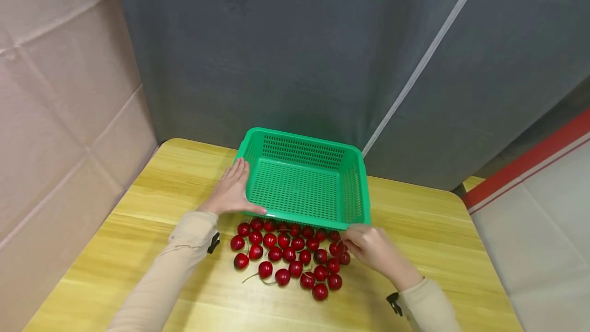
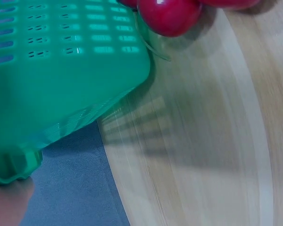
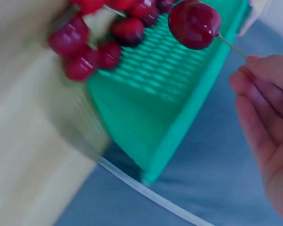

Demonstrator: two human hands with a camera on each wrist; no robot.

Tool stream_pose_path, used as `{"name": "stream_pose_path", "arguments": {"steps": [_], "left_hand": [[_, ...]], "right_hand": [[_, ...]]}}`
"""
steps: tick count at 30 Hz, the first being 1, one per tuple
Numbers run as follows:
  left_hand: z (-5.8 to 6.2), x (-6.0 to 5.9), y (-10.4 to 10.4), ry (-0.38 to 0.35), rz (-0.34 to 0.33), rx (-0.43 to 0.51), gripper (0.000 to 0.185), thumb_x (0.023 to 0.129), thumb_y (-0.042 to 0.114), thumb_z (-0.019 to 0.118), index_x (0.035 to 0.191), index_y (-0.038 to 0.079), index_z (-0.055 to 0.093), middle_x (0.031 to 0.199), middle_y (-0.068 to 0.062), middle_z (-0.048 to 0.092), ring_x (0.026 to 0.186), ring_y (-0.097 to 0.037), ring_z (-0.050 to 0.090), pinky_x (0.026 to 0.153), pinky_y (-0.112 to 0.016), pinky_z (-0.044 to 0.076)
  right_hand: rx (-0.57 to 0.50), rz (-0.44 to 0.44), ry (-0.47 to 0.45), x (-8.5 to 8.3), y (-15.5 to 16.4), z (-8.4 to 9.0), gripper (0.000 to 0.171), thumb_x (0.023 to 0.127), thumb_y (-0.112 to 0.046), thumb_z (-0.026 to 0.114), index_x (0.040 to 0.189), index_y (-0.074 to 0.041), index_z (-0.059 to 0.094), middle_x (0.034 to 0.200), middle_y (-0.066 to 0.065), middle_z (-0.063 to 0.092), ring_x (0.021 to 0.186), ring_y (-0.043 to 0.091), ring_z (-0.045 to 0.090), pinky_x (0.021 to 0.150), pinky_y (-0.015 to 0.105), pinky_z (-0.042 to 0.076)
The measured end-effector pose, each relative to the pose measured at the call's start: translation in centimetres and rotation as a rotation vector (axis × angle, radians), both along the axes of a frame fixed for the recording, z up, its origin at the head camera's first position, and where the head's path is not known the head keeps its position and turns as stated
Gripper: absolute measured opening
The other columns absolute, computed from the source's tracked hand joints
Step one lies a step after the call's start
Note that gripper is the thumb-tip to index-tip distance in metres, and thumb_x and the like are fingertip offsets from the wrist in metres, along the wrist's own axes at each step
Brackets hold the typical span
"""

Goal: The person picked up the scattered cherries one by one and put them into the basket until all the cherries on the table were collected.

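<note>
A green perforated plastic basket [image 1: 304, 218] stands at the back of the wooden table. My left hand [image 1: 233, 191] rests at its left front corner, fingers straight along the left rim and thumb stretched over the front rim. In the right wrist view, my right hand [image 3: 269, 113] pinches a thin stem between thumb and finger, and a dark red cherry [image 3: 194, 24] hangs from it. The head view has this hand near the basket's right front corner, over the right end of a spread of red cherries [image 1: 289, 254]. No cherries lie inside the basket.
Several cherries lie close along the basket's front wall, some with long stems. The wooden table [image 1: 184, 183] ends at a dark grey curtain [image 1: 276, 65] right behind the basket. A pale panel stands left; a red-edged white panel [image 1: 544, 219] stands right.
</note>
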State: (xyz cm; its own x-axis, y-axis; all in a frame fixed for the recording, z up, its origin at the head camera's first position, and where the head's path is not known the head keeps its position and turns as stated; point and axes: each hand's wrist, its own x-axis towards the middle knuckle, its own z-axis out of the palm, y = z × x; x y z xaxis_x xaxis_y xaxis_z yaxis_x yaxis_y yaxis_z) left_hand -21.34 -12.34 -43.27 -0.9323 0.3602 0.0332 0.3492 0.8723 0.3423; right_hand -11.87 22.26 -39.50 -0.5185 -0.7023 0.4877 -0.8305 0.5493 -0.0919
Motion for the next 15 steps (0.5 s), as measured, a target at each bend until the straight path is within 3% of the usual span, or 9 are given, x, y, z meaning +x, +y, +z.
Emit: {"name": "stream_pose_path", "arguments": {"steps": [7,15], "left_hand": [[0.0,-0.1,0.0,0.008,0.008,0.004,0.14,0.05,0.084,0.057,0.142,-0.007,0.003,0.149,-0.024,-0.001,0.138,-0.031,-0.005,0.112,-0.044,0.005],[-0.1,0.0,0.4,0.005,0.014,0.01,0.139,0.05,0.085,0.055,0.142,-0.006,0.003,0.15,-0.022,-0.002,0.139,-0.029,-0.006,0.112,-0.042,0.005]], "right_hand": [[0.102,0.033,0.048,-2.5,0.1,3.4,0.018,0.064,0.005,0.074,0.069,-0.009,0.063,0.066,-0.003,0.058,0.057,0.007,0.057,0.048,0.016,0.046],[0.213,0.04,-0.035,-6.4,-0.7,5.5,0.023,0.073,0.004,0.068,0.064,-0.013,0.055,0.062,-0.006,0.051,0.052,0.002,0.042,0.044,0.015,0.037]]}}
